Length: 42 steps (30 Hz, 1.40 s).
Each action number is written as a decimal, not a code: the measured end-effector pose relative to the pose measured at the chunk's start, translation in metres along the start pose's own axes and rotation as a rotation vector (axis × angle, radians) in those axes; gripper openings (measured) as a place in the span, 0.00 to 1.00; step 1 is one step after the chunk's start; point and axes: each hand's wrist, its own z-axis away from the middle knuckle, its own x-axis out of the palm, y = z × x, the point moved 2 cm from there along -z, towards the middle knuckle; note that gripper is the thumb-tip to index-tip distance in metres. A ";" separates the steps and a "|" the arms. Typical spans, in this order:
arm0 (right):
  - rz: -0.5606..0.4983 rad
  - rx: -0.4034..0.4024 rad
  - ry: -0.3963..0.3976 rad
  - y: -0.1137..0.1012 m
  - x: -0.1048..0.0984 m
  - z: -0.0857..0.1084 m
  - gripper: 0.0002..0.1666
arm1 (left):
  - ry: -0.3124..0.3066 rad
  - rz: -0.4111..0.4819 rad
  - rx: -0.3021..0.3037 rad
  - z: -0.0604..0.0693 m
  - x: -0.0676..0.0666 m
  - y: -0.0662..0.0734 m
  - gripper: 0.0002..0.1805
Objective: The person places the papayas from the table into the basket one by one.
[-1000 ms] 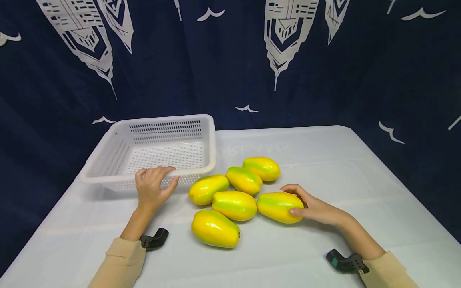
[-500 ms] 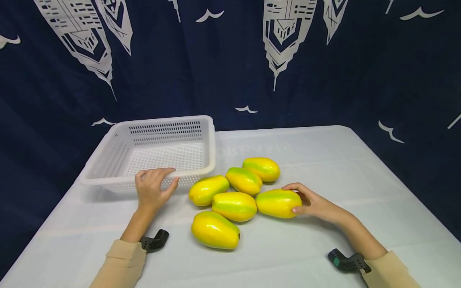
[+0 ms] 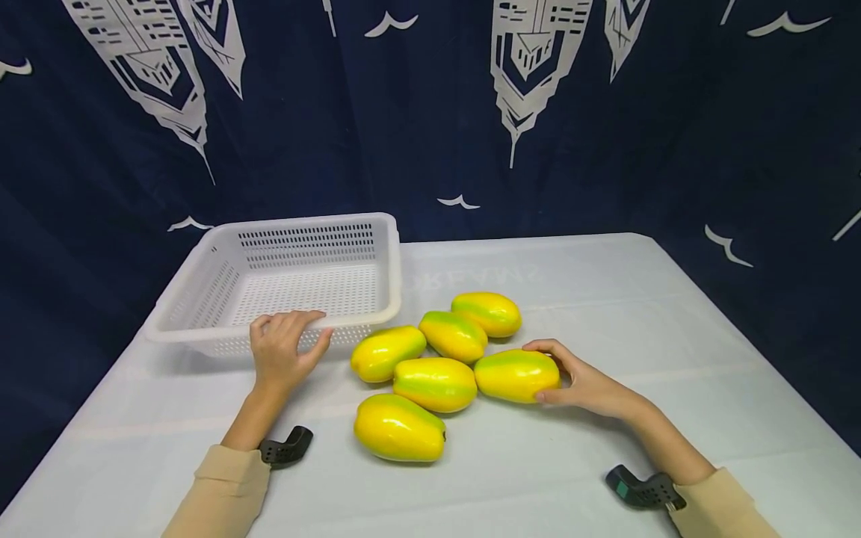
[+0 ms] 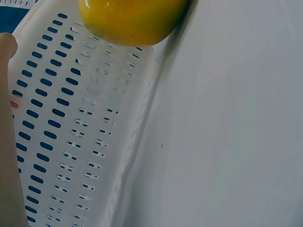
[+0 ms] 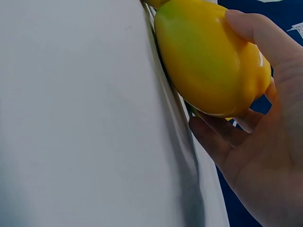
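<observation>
Curtain: dark blue cloth (image 3: pixel 403 112) behind everything, printed with pale towers and birds that hang upside down to me.
Table: covered in white (image 3: pixel 538 478), spread across most of the lower half of my head view.
Basket: white, slotted plastic (image 3: pixel 303 221), standing upright at the far left of the table.
Sleeves: tan, the left sleeve (image 3: pixel 225 486) and right sleeve (image 3: pixel 723 501) both reaching in from below.
Left hand: I see it (image 3: pixel 279 351) gripping the basket's near rim, fingers over the top and thumb outside (the left wrist view catches only its edge).
Right hand: partly closed (image 3: pixel 588 385), thumb and fingers curved around the right end of one fruit.
Held fruit: yellow and green (image 3: pixel 514 375), lying sideways, right of the group (I cannot tell whether it bears on the table).
Other fruits: five alike, clustered between the hands, one (image 3: pixel 388 353) near the basket's corner, another (image 3: pixel 400 428) closest to me.
Wrist devices: black, one at the left wrist (image 3: pixel 288 447), one at the right.
</observation>
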 end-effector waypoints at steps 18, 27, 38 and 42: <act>-0.072 -0.032 0.045 0.001 0.001 -0.002 0.31 | -0.003 0.006 0.000 -0.001 0.000 -0.001 0.18; -0.205 -0.040 0.116 0.003 0.002 -0.002 0.27 | -0.004 0.012 -0.004 -0.001 0.000 0.000 0.19; -0.323 -0.102 0.130 0.001 0.006 -0.003 0.26 | -0.018 0.003 -0.010 0.000 0.000 0.000 0.19; -0.318 -0.100 0.144 0.000 0.008 -0.004 0.26 | -0.021 0.004 -0.011 0.000 -0.001 0.000 0.19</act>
